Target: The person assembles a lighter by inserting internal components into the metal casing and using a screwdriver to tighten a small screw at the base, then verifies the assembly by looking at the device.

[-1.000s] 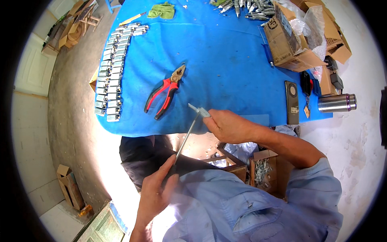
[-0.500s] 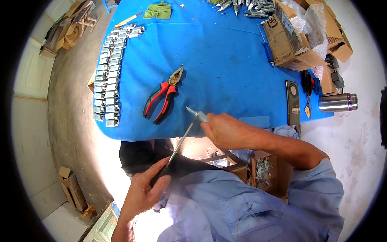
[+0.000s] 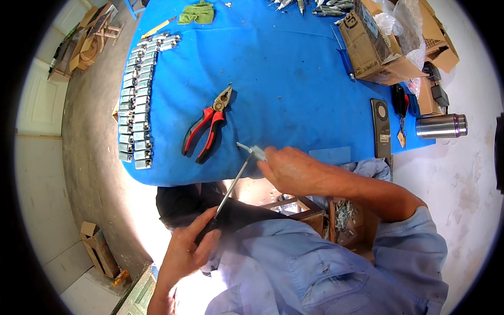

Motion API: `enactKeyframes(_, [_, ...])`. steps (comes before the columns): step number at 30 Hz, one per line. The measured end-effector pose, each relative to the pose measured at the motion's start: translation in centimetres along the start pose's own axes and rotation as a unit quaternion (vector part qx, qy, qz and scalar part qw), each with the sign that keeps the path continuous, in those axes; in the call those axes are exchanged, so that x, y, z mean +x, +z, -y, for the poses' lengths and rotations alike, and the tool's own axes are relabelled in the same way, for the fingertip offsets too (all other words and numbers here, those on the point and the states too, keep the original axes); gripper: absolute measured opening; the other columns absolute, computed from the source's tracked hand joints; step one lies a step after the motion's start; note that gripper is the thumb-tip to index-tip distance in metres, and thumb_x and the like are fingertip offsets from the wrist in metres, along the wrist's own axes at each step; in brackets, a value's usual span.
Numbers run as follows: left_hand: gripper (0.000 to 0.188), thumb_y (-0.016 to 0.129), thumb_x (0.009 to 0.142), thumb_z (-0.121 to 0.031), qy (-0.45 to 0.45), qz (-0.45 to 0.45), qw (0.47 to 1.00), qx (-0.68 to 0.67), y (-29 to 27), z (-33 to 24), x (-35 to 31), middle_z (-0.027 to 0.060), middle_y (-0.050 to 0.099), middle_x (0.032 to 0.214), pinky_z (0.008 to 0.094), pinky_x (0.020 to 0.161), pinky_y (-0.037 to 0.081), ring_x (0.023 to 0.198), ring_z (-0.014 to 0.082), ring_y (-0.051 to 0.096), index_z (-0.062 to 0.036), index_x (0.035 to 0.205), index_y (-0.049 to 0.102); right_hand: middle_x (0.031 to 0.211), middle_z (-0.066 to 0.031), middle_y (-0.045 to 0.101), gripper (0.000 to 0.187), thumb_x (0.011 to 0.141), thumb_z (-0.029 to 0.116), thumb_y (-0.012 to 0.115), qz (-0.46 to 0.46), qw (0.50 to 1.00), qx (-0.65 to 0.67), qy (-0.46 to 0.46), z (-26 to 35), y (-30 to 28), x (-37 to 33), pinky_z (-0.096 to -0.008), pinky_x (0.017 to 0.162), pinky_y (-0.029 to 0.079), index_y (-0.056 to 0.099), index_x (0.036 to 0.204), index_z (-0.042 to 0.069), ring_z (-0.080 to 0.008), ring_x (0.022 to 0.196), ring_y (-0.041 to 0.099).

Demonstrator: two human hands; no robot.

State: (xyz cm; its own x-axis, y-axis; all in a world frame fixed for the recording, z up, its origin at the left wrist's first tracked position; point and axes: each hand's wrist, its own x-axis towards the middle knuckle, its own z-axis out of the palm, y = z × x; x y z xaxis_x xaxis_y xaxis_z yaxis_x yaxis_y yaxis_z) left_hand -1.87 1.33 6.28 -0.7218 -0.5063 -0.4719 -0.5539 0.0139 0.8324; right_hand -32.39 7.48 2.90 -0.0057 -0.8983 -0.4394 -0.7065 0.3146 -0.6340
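My left hand (image 3: 189, 244) is wrapped round the dark handle of a screwdriver (image 3: 231, 190), its long metal shaft slanting up and to the right. The shaft's tip meets a small grey-white metal part (image 3: 258, 153) with a thin prong pointing left. My right hand (image 3: 289, 169) pinches that part at the front edge of the table; the fingers hide much of it. On the blue cloth to the left lie combination pliers (image 3: 211, 126) with red and black handles, jaws pointing away from me.
Two columns of small silver metal parts (image 3: 142, 105) line the blue table's left side. A green cloth (image 3: 197, 12) and knife lie at the far left. To the right are a cardboard box (image 3: 367, 50), a phone (image 3: 381, 128) and a steel flask (image 3: 441, 126). Below stands a box of small parts (image 3: 346, 218).
The view has shifted slightly, so the things on the table sit a little further left. Both hands keep their grips, with the screwdriver tip still at the metal part.
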Motion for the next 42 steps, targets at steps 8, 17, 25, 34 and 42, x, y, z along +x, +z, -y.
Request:
enactKeyframes(8, [0.047,0.065,0.102,-0.017,-0.151,0.084,0.936,-0.305,-1.1,2.0,1.1,-0.0007,0.056,0.065,0.023,0.042,0.034,0.047,0.0054,0.047,-0.0004,0.146,0.057,0.077,-0.0345,0.066,0.039,0.106,0.027,0.054,0.017,1.0,-0.004,0.001,0.0,-0.3,0.3,-0.0602,0.067,0.051,0.06,0.092,-0.009,-0.055,0.075,0.067])
enactKeyframes(17, [0.045,0.068,0.098,-0.012,0.004,-0.013,1.0,-0.001,-0.5,1.8,0.1,0.0142,0.068,0.076,0.0315,0.058,0.049,0.059,0.0238,0.065,-0.0007,0.141,0.061,0.08,-0.035,0.067,0.039,0.106,0.027,0.054,0.008,1.0,-0.025,-0.006,-0.2,0.0,0.3,-0.0599,0.071,0.052,0.061,0.094,-0.009,-0.0549,0.078,0.067])
enactKeyframes(25, [0.046,0.072,0.095,-0.011,0.098,-0.06,0.982,0.148,-0.8,0.8,0.1,0.0231,0.071,0.085,0.0423,0.064,0.054,0.069,0.0403,0.07,-0.0049,0.14,0.062,0.082,-0.036,0.067,0.04,0.106,0.027,0.054,0.019,0.999,-0.04,0.006,0.5,-0.5,0.3,-0.0599,0.073,0.052,0.062,0.093,-0.009,-0.0555,0.081,0.067])
enactKeyframes(34, [0.045,0.07,0.097,-0.014,-0.021,0.037,0.999,-0.007,-2.3,2.1,1.0,0.0107,0.069,0.073,0.0299,0.056,0.05,0.059,0.0158,0.065,0.0013,0.139,0.062,0.08,-0.0352,0.067,0.038,0.105,0.026,0.055,0.018,0.999,-0.044,0.005,1.1,-0.5,0.1,-0.0605,0.072,0.052,0.061,0.092,-0.01,-0.0558,0.079,0.066])
enactKeyframes(42, [0.043,0.065,0.101,-0.017,-0.115,0.106,0.959,-0.237,-2.6,3.2,1.9,-0.001,0.059,0.068,0.0202,0.049,0.039,0.057,0.0042,0.055,0.0003,0.14,0.062,0.078,-0.0347,0.066,0.038,0.106,0.026,0.054,0.006,0.997,-0.076,0.015,1.2,-0.1,0.1,-0.0606,0.072,0.052,0.06,0.094,-0.01,-0.0552,0.077,0.066])
